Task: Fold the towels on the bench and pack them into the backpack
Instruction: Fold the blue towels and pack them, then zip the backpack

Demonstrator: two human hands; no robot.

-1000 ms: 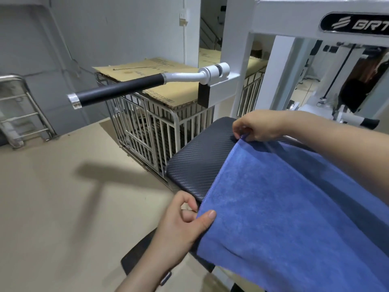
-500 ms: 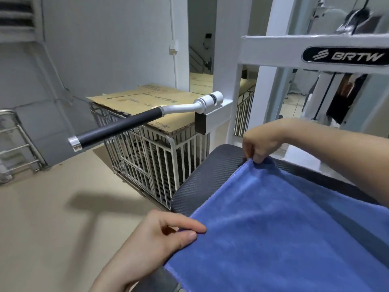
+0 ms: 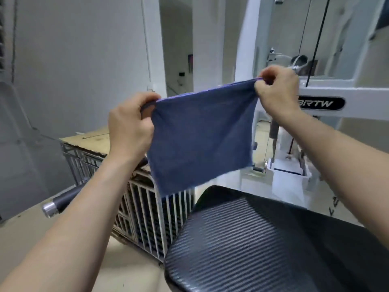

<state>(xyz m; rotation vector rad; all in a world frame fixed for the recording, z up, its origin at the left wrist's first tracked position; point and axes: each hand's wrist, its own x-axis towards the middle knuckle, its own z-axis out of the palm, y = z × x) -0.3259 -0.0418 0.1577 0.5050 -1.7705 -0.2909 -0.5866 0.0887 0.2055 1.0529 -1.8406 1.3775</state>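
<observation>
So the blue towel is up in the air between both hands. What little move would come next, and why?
Probably lower the blue towel onto the bench pad to flatten it for another fold. The left hand and right hand each pinch a top corner, the cloth hangs clear above the pad, and no backpack is in view to pack it into yet.

Head view, facing forward, close above bench [image 3: 263,239]

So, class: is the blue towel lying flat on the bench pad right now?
No: the blue towel hangs in the air above the bench pad, pinched at its top corners by the left hand and right hand.
</observation>
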